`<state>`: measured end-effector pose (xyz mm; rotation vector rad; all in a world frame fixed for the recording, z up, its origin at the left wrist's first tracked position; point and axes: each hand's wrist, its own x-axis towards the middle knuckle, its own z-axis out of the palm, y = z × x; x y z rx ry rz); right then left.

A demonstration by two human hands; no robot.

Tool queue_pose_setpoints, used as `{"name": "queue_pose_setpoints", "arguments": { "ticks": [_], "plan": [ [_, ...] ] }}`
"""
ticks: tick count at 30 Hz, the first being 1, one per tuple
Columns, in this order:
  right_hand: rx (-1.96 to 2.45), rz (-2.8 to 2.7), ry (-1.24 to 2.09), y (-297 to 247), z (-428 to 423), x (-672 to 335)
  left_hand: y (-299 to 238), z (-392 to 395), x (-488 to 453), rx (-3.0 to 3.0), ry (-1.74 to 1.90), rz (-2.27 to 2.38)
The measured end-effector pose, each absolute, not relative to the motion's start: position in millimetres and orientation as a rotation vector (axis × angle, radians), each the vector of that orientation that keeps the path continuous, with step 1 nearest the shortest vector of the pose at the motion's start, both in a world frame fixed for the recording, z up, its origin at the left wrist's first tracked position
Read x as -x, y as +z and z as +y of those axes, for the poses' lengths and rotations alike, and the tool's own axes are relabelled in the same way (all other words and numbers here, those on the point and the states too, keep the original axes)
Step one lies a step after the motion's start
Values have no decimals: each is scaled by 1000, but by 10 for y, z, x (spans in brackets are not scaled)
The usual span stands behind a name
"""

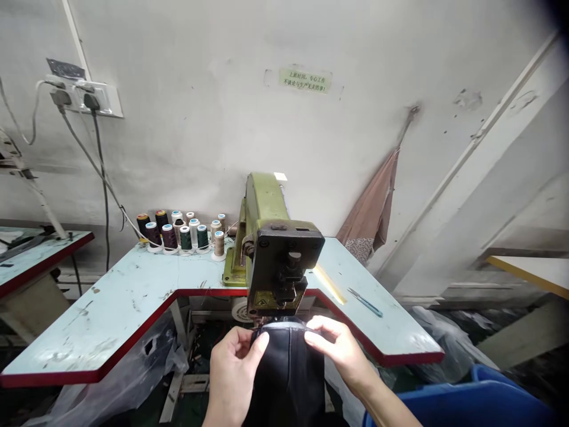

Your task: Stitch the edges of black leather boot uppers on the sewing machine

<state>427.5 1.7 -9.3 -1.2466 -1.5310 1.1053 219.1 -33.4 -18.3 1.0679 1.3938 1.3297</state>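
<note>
A black piece with a sheen like leather [284,367] hangs below the head of a green and black sewing machine [284,237]. A pale band shows along its top edge, right under the machine head. My left hand [235,367] pinches the left end of that edge between thumb and fingers. At the right end, my right hand [340,350] grips the same edge, thumb in front. Where the black piece meets the machine's needle area is partly hidden, so I cannot tell whether it is under the needle.
Several thread spools [186,234] stand left of the machine on the pale blue table [151,296]. Thread snips [365,301] and a yellow ruler-like strip [329,283] lie to the right. A blue bin [462,403] is at lower right; a brown cloth [373,204] hangs on the wall.
</note>
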Motion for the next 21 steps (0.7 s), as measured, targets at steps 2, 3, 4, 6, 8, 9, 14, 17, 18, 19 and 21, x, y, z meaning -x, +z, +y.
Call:
{"name": "queue_pose_setpoints", "arguments": {
  "ticks": [2,3,4,6,8,9,14,17,18,19,21],
  "plan": [
    [1242,-1546,1089,-99,26,-4274,-182,-334,-2182,-1064,1321,1403],
    [1239,-1561,1083,-98,28,-4270,-182,-335,-2173,-1066,1322,1406],
    [1235,-1578,1077,-96,29,-4264,-184,-337,-2161,-1068,1327,1406],
    [1223,-1615,1066,-87,34,-4242,-194,-340,-2127,-1070,1349,1402],
    [1199,-1635,1058,-81,43,-4201,-213,-343,-2083,-1050,1382,1392],
    [1186,-1640,1056,-80,47,-4174,-225,-344,-2056,-1029,1399,1388],
    [1123,-1614,1071,-70,50,-3993,-287,-342,-1892,-910,1444,1359],
    [1092,-1588,1073,-49,35,-3897,-309,-327,-1799,-860,1442,1345],
    [1086,-1589,1065,-42,30,-3875,-312,-320,-1777,-844,1446,1343],
    [1081,-1591,1052,-37,27,-3857,-314,-311,-1759,-831,1455,1340],
    [1067,-1602,1017,-37,23,-3839,-311,-295,-1741,-812,1468,1336]
  ]
}}
